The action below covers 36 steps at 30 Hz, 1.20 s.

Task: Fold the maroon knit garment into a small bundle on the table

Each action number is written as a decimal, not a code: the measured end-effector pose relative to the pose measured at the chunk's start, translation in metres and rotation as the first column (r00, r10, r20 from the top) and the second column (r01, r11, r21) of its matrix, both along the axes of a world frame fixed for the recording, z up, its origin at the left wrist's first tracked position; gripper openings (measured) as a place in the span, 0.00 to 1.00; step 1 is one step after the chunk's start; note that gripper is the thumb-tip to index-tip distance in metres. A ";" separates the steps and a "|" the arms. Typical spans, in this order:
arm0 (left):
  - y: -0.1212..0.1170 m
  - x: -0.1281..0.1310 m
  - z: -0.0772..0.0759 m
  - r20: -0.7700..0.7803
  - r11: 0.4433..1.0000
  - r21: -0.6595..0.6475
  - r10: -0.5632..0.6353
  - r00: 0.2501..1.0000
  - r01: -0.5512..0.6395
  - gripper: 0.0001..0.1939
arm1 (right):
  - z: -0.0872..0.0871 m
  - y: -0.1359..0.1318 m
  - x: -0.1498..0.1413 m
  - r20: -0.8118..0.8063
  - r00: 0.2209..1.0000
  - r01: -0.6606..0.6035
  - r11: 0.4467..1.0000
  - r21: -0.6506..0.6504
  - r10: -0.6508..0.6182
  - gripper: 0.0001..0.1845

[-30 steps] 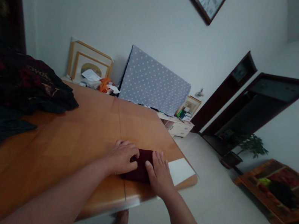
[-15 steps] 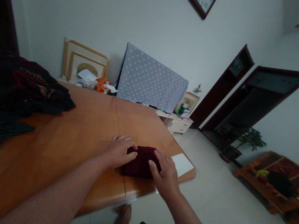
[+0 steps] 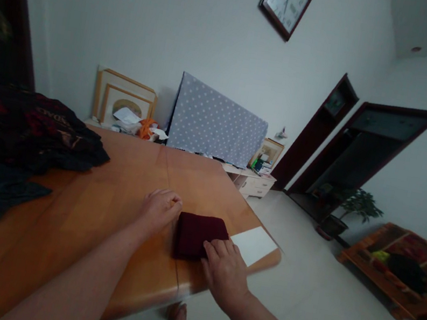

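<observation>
A small folded dark maroon cloth [image 3: 196, 232] lies near the right front corner of the wooden table [image 3: 107, 208]. My left hand [image 3: 159, 208] rests on the table just left of the cloth, fingers curled loosely, holding nothing. My right hand [image 3: 223, 268] lies at the cloth's near right corner, with its fingertips touching the edge of the fabric and its fingers slightly bent.
A white sheet [image 3: 252, 244] lies at the table's right corner beside the cloth. A heap of dark clothes [image 3: 16, 138] covers the table's left side. Behind stand picture frames [image 3: 123, 98], a dotted cover [image 3: 217, 122] and a wall clock [image 3: 285, 3].
Both hands have drawn back off the top of the maroon cloth: the left slid to its left side, the right to its near corner. The cloth now shows almost whole.
</observation>
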<state>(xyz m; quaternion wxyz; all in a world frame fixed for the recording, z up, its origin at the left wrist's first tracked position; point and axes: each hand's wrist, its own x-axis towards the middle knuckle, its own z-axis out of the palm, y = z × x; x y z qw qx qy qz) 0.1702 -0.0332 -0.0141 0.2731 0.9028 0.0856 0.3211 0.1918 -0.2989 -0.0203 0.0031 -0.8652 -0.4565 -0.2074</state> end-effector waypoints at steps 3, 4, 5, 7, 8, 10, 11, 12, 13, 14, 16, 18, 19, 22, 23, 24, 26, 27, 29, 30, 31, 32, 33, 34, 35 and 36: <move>0.002 -0.001 0.000 -0.005 1.000 -0.009 0.016 1.000 -0.016 0.10 | -0.001 0.002 0.004 0.028 1.000 -0.008 1.000 -0.011 0.008 0.19; 0.002 -0.001 0.000 -0.010 1.000 -0.010 0.022 1.000 -0.022 0.10 | -0.001 0.003 0.006 0.036 0.999 -0.010 1.000 -0.015 0.011 0.19; 0.002 -0.001 0.000 -0.015 1.000 -0.012 0.026 1.000 -0.026 0.10 | -0.002 0.004 0.009 0.044 0.999 -0.011 1.000 -0.021 0.012 0.19; 0.002 -0.001 0.000 -0.023 1.000 -0.014 0.027 0.999 -0.027 0.10 | -0.002 0.006 0.017 0.054 0.998 -0.008 0.999 -0.038 0.010 0.19; 0.002 -0.001 0.000 -0.023 1.000 -0.014 0.023 0.999 -0.023 0.10 | -0.002 0.008 0.023 0.060 0.998 -0.005 0.999 -0.046 0.007 0.19; 0.002 -0.001 -0.001 -0.027 1.000 -0.011 0.017 0.999 -0.017 0.11 | -0.002 0.012 0.036 0.072 0.997 0.004 0.998 -0.060 0.000 0.18; 0.001 -0.001 -0.002 -0.033 1.000 -0.011 0.021 0.999 -0.021 0.11 | -0.003 0.014 0.044 0.078 0.997 0.011 0.998 -0.065 -0.006 0.18; 0.001 -0.001 -0.002 -0.043 1.000 -0.009 0.027 0.999 -0.027 0.11 | -0.003 0.017 0.053 0.083 0.996 0.020 0.998 -0.068 -0.014 0.18; 0.001 -0.001 -0.003 -0.056 1.000 -0.004 0.030 0.998 -0.031 0.12 | -0.004 0.020 0.063 0.087 0.996 0.030 0.997 -0.070 -0.024 0.17; 0.000 -0.001 -0.004 -0.072 0.999 0.005 0.034 0.997 -0.034 0.12 | -0.005 0.024 0.073 0.088 0.995 0.042 0.997 -0.072 -0.035 0.17; -0.002 -0.001 -0.005 -0.105 0.999 0.034 0.037 0.994 -0.034 0.13 | -0.007 0.032 0.095 0.088 0.995 0.060 0.996 -0.071 -0.053 0.17; -0.006 -0.002 -0.006 -0.144 0.997 0.076 0.027 0.989 -0.016 0.13 | -0.009 0.042 0.117 0.084 0.994 0.071 0.995 -0.070 -0.065 0.17; -0.008 -0.002 -0.006 -0.163 0.995 0.097 0.022 0.986 -0.006 0.12 | -0.010 0.048 0.129 0.083 0.994 0.075 0.995 -0.068 -0.069 0.17; -0.017 -0.001 -0.007 -0.212 0.989 0.145 -0.009 0.977 0.040 0.12 | -0.014 0.065 0.165 0.079 0.992 0.097 0.994 -0.053 -0.093 0.16; -0.020 -0.001 -0.008 -0.225 0.986 0.155 -0.021 0.974 0.057 0.12 | -0.015 0.070 0.177 0.075 0.992 0.109 0.993 -0.051 -0.105 0.16; -0.022 0.000 -0.008 -0.237 0.984 0.161 -0.034 0.971 0.074 0.12 | -0.016 0.076 0.190 0.068 0.991 0.123 0.991 -0.051 -0.119 0.16; -0.026 0.001 -0.011 -0.259 0.981 0.166 -0.059 0.964 0.105 0.12 | -0.018 0.088 0.215 0.047 0.986 0.161 0.985 -0.064 -0.158 0.16; -0.027 0.001 -0.012 -0.272 0.979 0.166 -0.066 0.960 0.114 0.12 | -0.019 0.093 0.227 0.037 0.984 0.177 0.982 -0.071 -0.175 0.16; -0.029 0.002 -0.014 -0.304 0.979 0.164 -0.070 0.950 0.125 0.11 | -0.020 0.104 0.251 0.026 0.980 0.198 0.977 -0.077 -0.197 0.16; -0.029 0.002 -0.015 -0.320 0.978 0.162 -0.071 0.945 0.128 0.11 | -0.020 0.109 0.262 0.024 0.979 0.202 0.977 -0.073 -0.201 0.17; -0.029 0.002 -0.015 -0.335 0.978 0.160 -0.070 0.939 0.130 0.12 | -0.021 0.114 0.272 0.025 0.979 0.203 0.977 -0.067 -0.202 0.17; -0.029 0.003 -0.015 -0.349 0.978 0.158 -0.072 0.934 0.135 0.12 | -0.021 0.118 0.282 0.025 0.979 0.204 0.977 -0.059 -0.203 0.17; -0.029 0.003 -0.015 -0.363 0.977 0.157 -0.076 0.929 0.141 0.12 | -0.021 0.123 0.291 0.026 0.979 0.206 0.977 -0.051 -0.205 0.16; -0.029 0.004 -0.015 -0.378 0.976 0.159 -0.078 0.923 0.147 0.12 | -0.022 0.126 0.301 0.025 0.978 0.209 0.977 -0.045 -0.208 0.16; -0.029 0.005 -0.014 -0.397 0.975 0.160 -0.080 0.914 0.155 0.11 | -0.023 0.130 0.310 0.024 0.977 0.214 0.976 -0.040 -0.213 0.17; -0.029 0.006 -0.013 -0.418 0.973 0.163 -0.082 0.905 0.163 0.11 | -0.023 0.133 0.318 0.021 0.976 0.219 0.975 -0.036 -0.219 0.17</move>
